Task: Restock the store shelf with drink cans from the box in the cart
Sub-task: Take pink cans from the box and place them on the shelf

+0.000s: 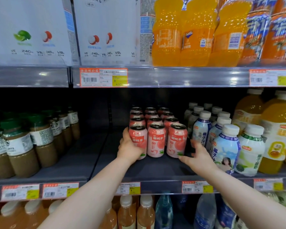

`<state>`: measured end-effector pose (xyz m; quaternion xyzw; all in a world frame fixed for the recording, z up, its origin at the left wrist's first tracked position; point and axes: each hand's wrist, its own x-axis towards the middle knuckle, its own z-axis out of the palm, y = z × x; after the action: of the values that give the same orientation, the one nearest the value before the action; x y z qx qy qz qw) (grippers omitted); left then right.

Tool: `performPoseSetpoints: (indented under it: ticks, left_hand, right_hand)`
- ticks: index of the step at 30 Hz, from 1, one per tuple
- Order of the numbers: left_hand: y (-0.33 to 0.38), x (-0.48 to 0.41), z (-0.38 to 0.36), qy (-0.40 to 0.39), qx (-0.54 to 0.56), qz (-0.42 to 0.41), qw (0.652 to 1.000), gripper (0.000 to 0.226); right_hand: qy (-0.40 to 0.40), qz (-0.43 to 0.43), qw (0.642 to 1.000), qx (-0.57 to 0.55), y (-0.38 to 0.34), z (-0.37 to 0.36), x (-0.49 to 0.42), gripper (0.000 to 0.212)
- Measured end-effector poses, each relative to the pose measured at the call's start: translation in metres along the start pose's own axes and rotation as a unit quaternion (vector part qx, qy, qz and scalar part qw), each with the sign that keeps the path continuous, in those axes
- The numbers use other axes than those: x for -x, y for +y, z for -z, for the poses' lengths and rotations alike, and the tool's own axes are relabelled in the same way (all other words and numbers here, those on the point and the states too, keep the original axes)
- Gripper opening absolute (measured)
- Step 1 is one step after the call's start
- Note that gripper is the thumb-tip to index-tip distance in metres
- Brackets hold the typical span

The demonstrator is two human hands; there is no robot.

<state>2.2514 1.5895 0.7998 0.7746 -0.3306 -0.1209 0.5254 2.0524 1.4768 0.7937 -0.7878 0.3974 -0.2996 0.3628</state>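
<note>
**Straightening the pink cans (156, 138), mid-frame**
The left hand (130, 147) is curling its fingers round the front-left can (137, 138) on the shelf (149, 171). The right hand (198, 156), fingers spread, is touching the front-right can (177, 139). Uneven pushing is risking a toppled can or a knock to the coconut bottles (226, 146) beside it.

The cans (156, 141) have glossy pink printed sides and bare, shiny metal tops, and stand on a shelf (155, 169) with a dark, smooth, matt finish. Along its front edge a glossy plastic strip (163, 187) holds paper tags (197, 186). At its right edge, bottles (226, 146) have glossy sleeves and matt white plastic caps.
</note>
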Motion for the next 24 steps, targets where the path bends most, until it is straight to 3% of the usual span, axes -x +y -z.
performPoseSetpoints:
  ticks: [6, 12, 15, 18, 21, 24]
  left_hand:
    - [0.004, -0.004, -0.001, 0.01, 0.003, -0.011, 1.0, 0.1]
    - [0.003, 0.002, 0.0, 0.045, -0.014, 0.003, 0.999, 0.122]
    - [0.015, 0.02, -0.002, 0.111, -0.083, -0.054, 0.989, 0.108]
    - [0.025, 0.043, -0.003, 0.157, -0.142, -0.176, 0.961, 0.076]
    - [0.031, 0.066, -0.002, 0.084, -0.165, -0.259, 0.948, 0.043]
    - [0.032, 0.088, -0.004, -0.019, -0.222, -0.299, 0.928, 0.035]
  right_hand:
    - [-0.001, -0.015, 1.0, 0.001, -0.006, 0.001, 0.006, 0.085]
    - [0.005, -0.022, 1.0, 0.018, -0.011, 0.008, 0.015, 0.078]
    - [0.01, -0.023, 0.999, 0.027, -0.013, 0.01, 0.022, 0.076]
    - [0.014, -0.022, 0.999, 0.031, -0.013, 0.01, 0.03, 0.074]
    - [0.008, 0.015, 0.998, 0.059, -0.016, 0.01, 0.039, 0.065]
    - [-0.008, 0.076, 0.986, 0.146, -0.02, 0.016, 0.05, 0.06]
